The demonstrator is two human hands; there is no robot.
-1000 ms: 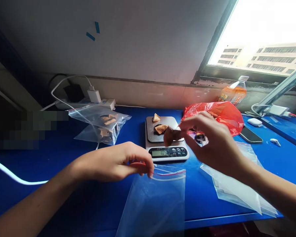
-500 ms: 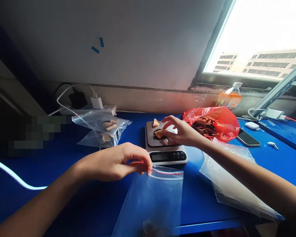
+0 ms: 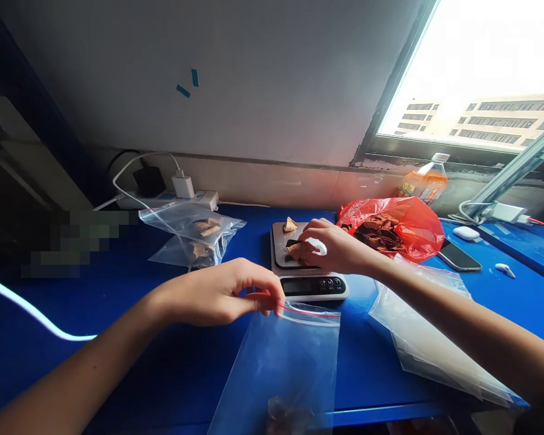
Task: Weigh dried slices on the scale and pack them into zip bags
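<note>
Pinched at its top corner by my left hand (image 3: 231, 293), a clear zip bag (image 3: 285, 356) with a red seal line hangs over the table's front edge. Something dark, too blurred to name, lies at its bottom. Over the plate of a kitchen scale (image 3: 315, 289), my right hand (image 3: 330, 244) has its fingers closed on a dried peel piece (image 3: 298, 249), brown outside and pale inside. Another dried peel piece (image 3: 290, 225) rests at the back of the plate. The scale's display shows no readable figures.
A red plastic bag (image 3: 417, 223) full of dried peel stands behind my right forearm, an orange drink bottle (image 3: 428, 178) beyond it. Flat zip bags (image 3: 426, 332) lie under that forearm. Filled zip bags (image 3: 199, 235) sit left of the scale. A phone (image 3: 460, 255) lies right.
My right hand's fingers have closed on the front peel piece and tilted it up a little on the scale. My left hand keeps its hold on the zip bag.
</note>
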